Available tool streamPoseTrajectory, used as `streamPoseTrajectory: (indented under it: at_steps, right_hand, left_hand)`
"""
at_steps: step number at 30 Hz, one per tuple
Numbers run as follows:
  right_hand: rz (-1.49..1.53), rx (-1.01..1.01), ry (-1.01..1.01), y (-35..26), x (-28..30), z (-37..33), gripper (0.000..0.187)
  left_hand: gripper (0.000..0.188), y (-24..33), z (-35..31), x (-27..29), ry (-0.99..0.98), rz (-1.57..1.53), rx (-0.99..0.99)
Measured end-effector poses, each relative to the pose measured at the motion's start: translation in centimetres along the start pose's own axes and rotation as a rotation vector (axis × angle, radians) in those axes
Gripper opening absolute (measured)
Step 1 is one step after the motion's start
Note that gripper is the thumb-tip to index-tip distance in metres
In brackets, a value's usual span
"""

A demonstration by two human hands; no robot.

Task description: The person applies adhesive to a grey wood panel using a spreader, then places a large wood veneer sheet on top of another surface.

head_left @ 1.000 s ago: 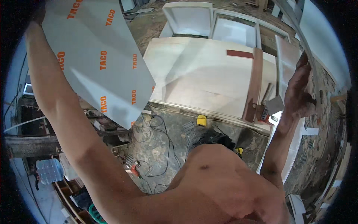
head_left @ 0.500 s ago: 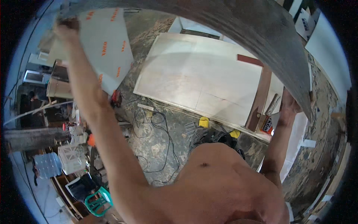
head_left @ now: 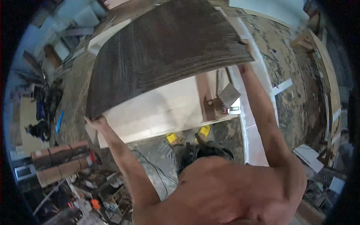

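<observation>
A large dark brown wood-grain laminate sheet [head_left: 161, 48] is held up in front of me, bowed along its length. At its near left corner my left hand [head_left: 96, 123] closes on the edge. My right hand [head_left: 245, 66] grips the near right corner, with fingertips showing on the upper side. Below the sheet lies a wide pale panel [head_left: 165, 110], partly hidden by it. Near the panel's right end rest a reddish-brown strip [head_left: 204, 93], a small grey flat piece [head_left: 229, 95] and a can [head_left: 233, 110].
Long white wrapped boards [head_left: 252, 135] lie along the right. Black cables [head_left: 157, 168] run over the floor by my yellow footwear [head_left: 204, 130]. Brown rolls [head_left: 62, 157] and cluttered tools stand at the left. A wooden frame [head_left: 326, 71] stands at the far right.
The laminate sheet has swung down and leftward over the pale panel, covering more of it. My left hand has lowered and come nearer; my view has turned to the right.
</observation>
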State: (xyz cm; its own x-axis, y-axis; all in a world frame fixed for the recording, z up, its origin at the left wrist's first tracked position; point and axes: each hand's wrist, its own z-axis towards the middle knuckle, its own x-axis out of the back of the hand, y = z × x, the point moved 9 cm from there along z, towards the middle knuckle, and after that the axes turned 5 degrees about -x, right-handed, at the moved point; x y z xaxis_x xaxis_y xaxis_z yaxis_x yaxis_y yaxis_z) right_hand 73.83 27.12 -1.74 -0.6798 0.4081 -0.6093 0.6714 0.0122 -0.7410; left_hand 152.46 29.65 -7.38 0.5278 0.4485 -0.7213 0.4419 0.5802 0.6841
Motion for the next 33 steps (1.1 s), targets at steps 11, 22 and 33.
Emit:
streamPoseTrajectory:
  at_steps: [11, 22, 33]
  right_hand:
    - [0.005, -0.307, -0.303, 2.0, 18.3, 14.6, 0.055]
    - [-0.454, -0.591, -0.419, 10.3, 31.4, 18.7, 0.074]
    - [-0.92, -0.81, -0.325, 19.5, 41.5, 22.1, 0.069]
  left_hand:
    - [0.067, -22.6, -11.8, 7.2, -0.053, -0.003, 0.297]
    - [0.062, -35.6, -19.6, 23.8, 0.194, 0.236, 0.39]
    - [0.057, -38.1, -19.6, 32.7, 0.023, 0.582, 0.408]
